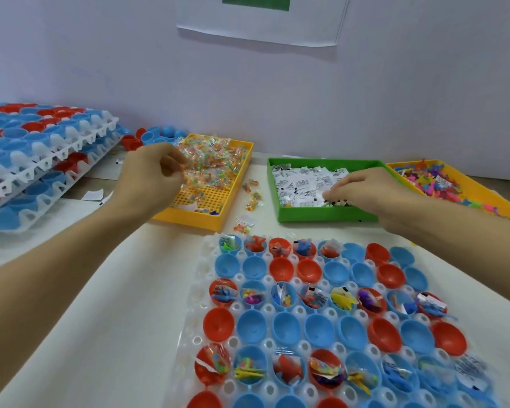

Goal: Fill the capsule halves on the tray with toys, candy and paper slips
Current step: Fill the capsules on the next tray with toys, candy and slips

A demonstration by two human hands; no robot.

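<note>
A white tray [189, 334] in front of me holds rows of red and blue capsule halves [318, 331]; some rows carry toys, candy and slips, others are bare. My left hand [156, 175] is over the yellow candy bin [218, 214], fingers curled and pinching wrapped candies [215, 160]. My right hand [362, 187] reaches into the green bin [321, 214], its fingertips pinching at the white paper slips [301, 184]. A second yellow bin [483, 192] at the far right holds small colourful toys [424, 178].
Stacked white trays [42, 160] of red and blue capsule halves sit at the left. Loose capsule halves [153, 135] lie behind the candy bin. A few candy packets [252, 195] lie on the table between the bins. A wall stands close behind.
</note>
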